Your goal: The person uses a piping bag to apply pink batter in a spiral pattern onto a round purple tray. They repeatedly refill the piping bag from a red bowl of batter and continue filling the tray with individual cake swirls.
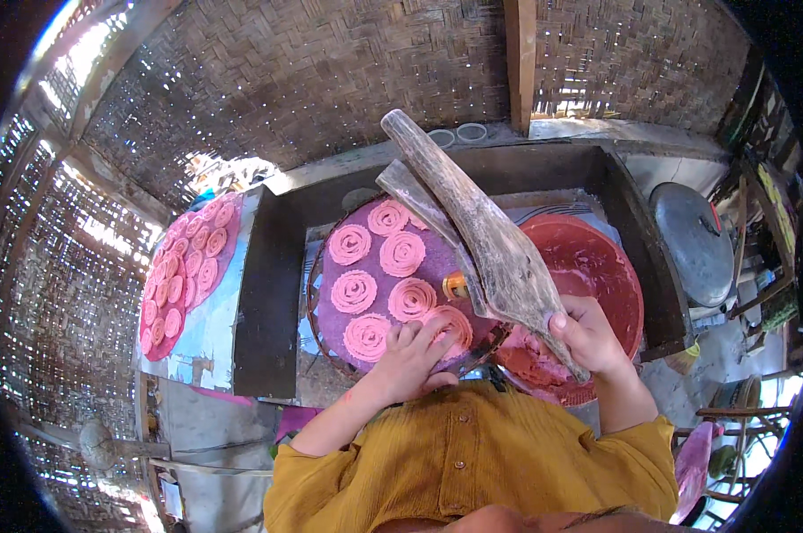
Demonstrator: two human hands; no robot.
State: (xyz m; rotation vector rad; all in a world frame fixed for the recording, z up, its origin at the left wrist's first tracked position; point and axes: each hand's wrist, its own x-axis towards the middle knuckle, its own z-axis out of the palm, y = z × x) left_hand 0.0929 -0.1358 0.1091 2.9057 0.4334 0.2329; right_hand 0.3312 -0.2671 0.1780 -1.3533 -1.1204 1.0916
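My right hand (588,338) grips the lower end of a weathered wooden press (495,240) made of two long pieces, angled up and away from me, with a gold cylinder (455,286) partly visible beneath it. My left hand (410,360) is spread with bent fingers over the lower pink rosettes, seemingly touching one at the right. Several ridged spiral rosettes (353,290) lie on a round purple surface (335,324) with a rim around it. To the right, a red basin (610,266) holds pink paste (530,360), partly hidden by the press and my hand.
A dark wooden frame (268,293) surrounds the work area. At left, many more rosettes (166,293) lie on a pink sheet. A lidded metal pot (690,244) stands at right. White rings (471,132) sit on the back ledge below a woven wall (330,80).
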